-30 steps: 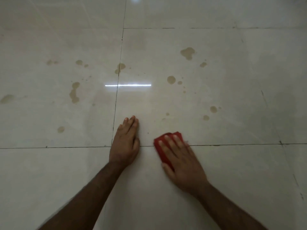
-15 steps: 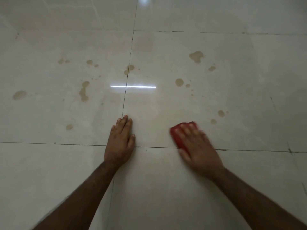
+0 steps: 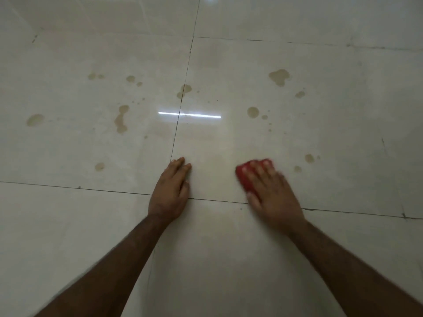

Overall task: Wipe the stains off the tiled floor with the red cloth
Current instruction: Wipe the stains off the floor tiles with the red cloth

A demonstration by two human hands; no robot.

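Observation:
My right hand [image 3: 272, 193] presses flat on a folded red cloth [image 3: 245, 177] on the pale tiled floor [image 3: 229, 259]; the cloth shows only at my fingertips and left of them. My left hand [image 3: 170, 193] rests palm down on the floor beside a grout line, holding nothing. Brown stains dot the tiles ahead: two small ones [image 3: 309, 158] just right of the cloth, a round one [image 3: 253, 112] further out, a large blotch [image 3: 279, 76] at the far right, a long one [image 3: 121, 120] to the left.
Dark grout lines cross the floor, one running away from me [image 3: 183, 97] and one across under my hands [image 3: 91, 189]. A bright strip of reflected light [image 3: 189, 114] lies on the glossy tile ahead. More stains [image 3: 34, 119] sit far left.
My right hand has slid the red cloth forward and to the right, towards the two small stains. My left hand stays planted near the grout crossing.

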